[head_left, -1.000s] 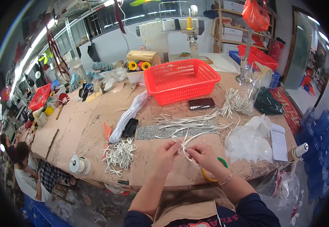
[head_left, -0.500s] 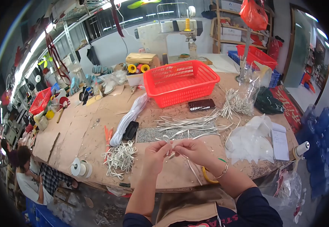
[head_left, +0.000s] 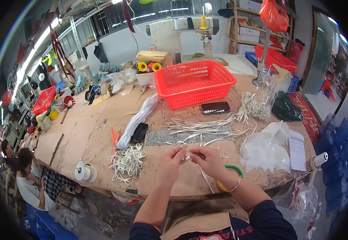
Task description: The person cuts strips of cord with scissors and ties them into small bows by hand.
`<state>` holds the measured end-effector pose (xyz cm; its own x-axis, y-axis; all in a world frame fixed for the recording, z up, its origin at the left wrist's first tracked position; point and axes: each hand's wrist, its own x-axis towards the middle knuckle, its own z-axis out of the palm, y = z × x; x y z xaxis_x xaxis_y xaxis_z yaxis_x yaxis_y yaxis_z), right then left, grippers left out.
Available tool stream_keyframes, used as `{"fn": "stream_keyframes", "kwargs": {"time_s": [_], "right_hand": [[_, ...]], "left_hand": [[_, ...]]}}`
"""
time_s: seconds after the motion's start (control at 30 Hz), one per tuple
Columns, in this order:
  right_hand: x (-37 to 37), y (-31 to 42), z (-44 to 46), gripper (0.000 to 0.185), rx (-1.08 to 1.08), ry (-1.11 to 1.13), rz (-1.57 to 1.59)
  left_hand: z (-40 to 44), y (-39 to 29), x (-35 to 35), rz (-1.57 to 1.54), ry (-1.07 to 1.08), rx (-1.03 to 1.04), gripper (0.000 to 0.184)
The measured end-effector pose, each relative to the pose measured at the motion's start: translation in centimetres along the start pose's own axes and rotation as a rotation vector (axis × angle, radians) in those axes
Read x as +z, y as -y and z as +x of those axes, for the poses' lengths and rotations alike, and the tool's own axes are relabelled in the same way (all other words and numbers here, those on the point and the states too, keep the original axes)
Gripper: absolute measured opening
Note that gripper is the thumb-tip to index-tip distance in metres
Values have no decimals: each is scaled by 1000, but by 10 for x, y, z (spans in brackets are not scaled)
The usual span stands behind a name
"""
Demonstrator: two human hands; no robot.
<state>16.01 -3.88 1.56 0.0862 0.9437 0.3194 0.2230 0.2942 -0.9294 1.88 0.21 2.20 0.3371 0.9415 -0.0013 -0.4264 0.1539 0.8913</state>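
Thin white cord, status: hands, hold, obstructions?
Left hand, right hand both pinching thin white cord over brown tabletop. Green-and-yellow curved piece by right forearm, partly hidden, clear of fingertips.

cluttered workshop, industrial sewing machine point(head_left: 158, 34), 1 big worktable point(head_left: 76, 138), thread spools point(head_left: 149, 67), stocked shelving point(head_left: 248, 30)

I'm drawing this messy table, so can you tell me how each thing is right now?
Left hand: pinching the cord
Right hand: pinching the cord
Cord: looped on top, one end hanging
Red basket: upright, open-topped
Phone: lying flat
White loops: heaped
Notepad: flat, page showing
Red bag: hanging up
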Motion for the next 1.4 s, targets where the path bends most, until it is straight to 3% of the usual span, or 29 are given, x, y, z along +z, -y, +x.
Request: {"fn": "stream_keyframes", "kwargs": {"time_s": [0.1,0.13,0.17,0.27,0.3,0.33,0.37,0.43,0.47,0.6,0.67,0.77,0.87,0.97,1.07,1.13,1.27,1.33,1.4], "right_hand": [[-12,-9,-3,13,122,119,-9],[-20,-12,-3,13,121,121,-7],[-32,-14,-1,13,94,120,-83],[-59,6,6,12,20,99,-174],[-64,23,7,10,-194,108,-378],[-68,34,9,8,-404,117,-583],[-69,41,12,8,-389,105,-589],[-64,50,17,5,-669,325,-781],[-60,50,16,3,-675,295,-828],[-62,25,28,3,-648,378,-795],[-65,8,26,5,-543,291,-730],[-59,5,8,7,-630,269,-868],[-49,0,-4,8,-646,177,-924],[-46,-1,-10,9,-541,118,-700],[-46,0,-15,13,-357,275,-521],[-44,-4,-22,16,4,341,-371],[-45,-7,-32,18,-10,204,-75],[-49,0,-37,20,-361,214,-264],[-49,-6,-35,21,-421,223,-268]], "left_hand": [[5,8,-11,-19,12,35,11],[4,6,-14,-239,21,-25,11],[4,4,-16,-460,32,-85,11],[1,6,-23,-403,131,-202,12],[1,9,-18,-403,140,-215,12],[0,11,-10,-78,180,-183,12],[-3,13,-3,247,222,-145,13],[-8,16,7,398,315,-126,14],[-10,17,10,546,392,-90,14],[-5,22,4,626,486,-129,16],[-2,24,-4,317,363,-164,16],[0,34,-13,86,207,-221,16],[-1,47,-14,96,173,-129,15],[-9,42,-4,-78,181,-186,16],[-10,46,-7,16,258,-242,16],[-11,47,-6,1,236,-220,14],[-11,39,-10,-181,247,-287,10],[-15,35,-6,-228,270,-350,10],[-18,38,-1,-267,305,-430,9]]}}
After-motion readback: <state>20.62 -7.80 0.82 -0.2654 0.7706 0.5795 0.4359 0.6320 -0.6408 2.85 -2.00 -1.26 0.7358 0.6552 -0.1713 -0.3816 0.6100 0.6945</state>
